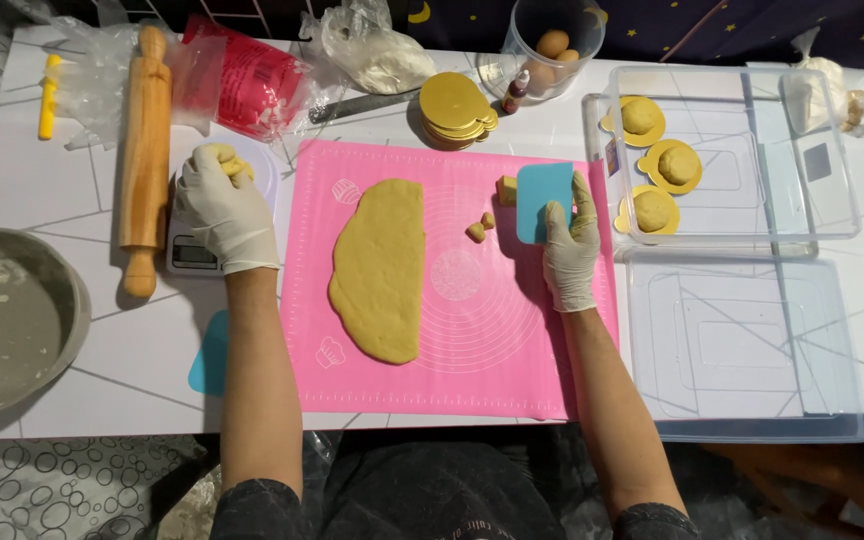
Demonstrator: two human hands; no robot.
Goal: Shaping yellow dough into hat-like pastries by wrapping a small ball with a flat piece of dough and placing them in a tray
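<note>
My left hand (220, 212), in a white glove, holds a lump of yellow dough (226, 160) over a small white kitchen scale (192, 252). My right hand (569, 243), also gloved, grips a blue plastic scraper (542, 200) standing on the pink silicone mat (472, 330). A long slab of yellow dough (380, 268) lies on the mat's left half. Small cut dough pieces (482, 227) and a dough cube (506, 190) sit just left of the scraper.
A wooden rolling pin (144, 150) lies left of the scale; a metal bowl (12, 320) sits at the far left. A clear tray (732, 150) on the right holds three dough balls on gold cards (653, 211); its lid (752, 350) lies below. Stacked gold cards (457, 105), eggs in a tub (552, 45) stand behind.
</note>
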